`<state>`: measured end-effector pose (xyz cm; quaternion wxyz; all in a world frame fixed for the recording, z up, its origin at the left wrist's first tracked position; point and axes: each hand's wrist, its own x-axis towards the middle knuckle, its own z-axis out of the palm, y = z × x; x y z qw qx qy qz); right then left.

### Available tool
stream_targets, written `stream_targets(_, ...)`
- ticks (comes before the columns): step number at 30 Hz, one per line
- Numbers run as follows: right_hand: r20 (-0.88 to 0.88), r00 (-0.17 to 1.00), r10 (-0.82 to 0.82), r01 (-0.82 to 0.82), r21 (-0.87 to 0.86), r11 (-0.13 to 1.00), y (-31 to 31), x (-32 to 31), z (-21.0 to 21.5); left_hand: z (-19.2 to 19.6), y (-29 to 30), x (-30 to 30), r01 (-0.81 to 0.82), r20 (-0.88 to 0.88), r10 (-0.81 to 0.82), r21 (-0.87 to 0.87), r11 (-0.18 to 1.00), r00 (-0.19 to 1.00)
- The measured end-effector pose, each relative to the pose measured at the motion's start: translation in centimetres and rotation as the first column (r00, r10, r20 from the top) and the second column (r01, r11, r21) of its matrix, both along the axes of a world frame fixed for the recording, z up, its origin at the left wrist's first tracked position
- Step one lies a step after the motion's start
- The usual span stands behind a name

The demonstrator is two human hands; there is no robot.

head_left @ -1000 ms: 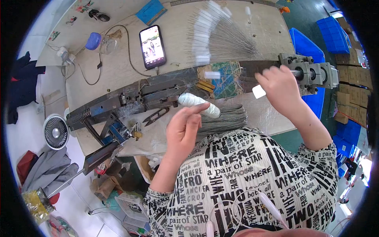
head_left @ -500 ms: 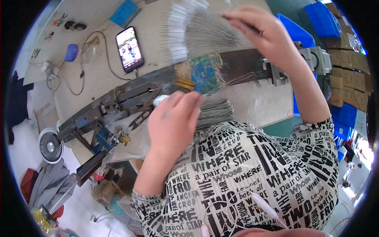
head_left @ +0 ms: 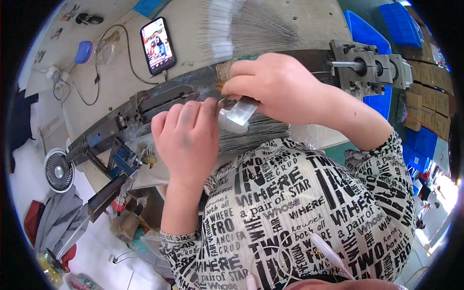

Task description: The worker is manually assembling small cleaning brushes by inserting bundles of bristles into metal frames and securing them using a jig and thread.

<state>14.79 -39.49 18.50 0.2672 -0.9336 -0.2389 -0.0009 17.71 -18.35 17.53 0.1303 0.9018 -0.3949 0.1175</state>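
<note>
My left hand (head_left: 186,133) is closed over the bench, its fingers curled inward; what they hold is hidden. Close by on the right, my right hand (head_left: 278,87) is pinched, its fingertips almost meeting the left ones. A shiny flat metal piece (head_left: 244,110) sticks out from under the right palm, apparently held there. Just below it lies a white rounded piece (head_left: 233,124), partly covered. A thick bundle of thin grey wires (head_left: 261,135) rests between my hands and my body. The dark metal rail (head_left: 159,104) runs behind both hands.
A fan of fine wires with white strips (head_left: 220,31) covers the back of the bench. A lit phone (head_left: 157,46) lies left of it on a cable. At right stands a metal clamp fixture (head_left: 360,67); blue bins (head_left: 369,38) are beyond. A small fan (head_left: 59,170) is at left.
My right hand has come down and left from near the fixture to beside my left hand. The left hand has shifted slightly left. The shiny metal piece now shows under the right palm.
</note>
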Motion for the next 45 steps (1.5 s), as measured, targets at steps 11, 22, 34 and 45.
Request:
stream_targets(11,0.292,0.953,-0.077,0.107,-0.088,0.99,0.0,-0.1,-1.1,-0.5,2.0,0.9,-0.09,0.151,0.099,-0.062,0.994,0.984)
stream_targets(22,-0.046,0.999,-0.005,0.005,-0.006,1.0,2.5,3.3,-1.6,-2.3,-0.1,-3.1,-0.911,-0.786,-0.618,-0.234,0.339,-0.028)
stream_targets(34,0.109,0.992,0.068,-0.061,-0.065,0.996,2.9,3.2,-1.2,-8.4,3.5,-3.5,-0.631,-0.899,-0.099,-0.374,0.68,0.426)
stream_targets(45,-0.225,0.959,-0.17,0.151,-0.098,0.984,0.1,0.4,-5.9,-9.3,19.0,-5.6,-0.982,-0.967,-0.198,-0.133,-0.134,0.158)
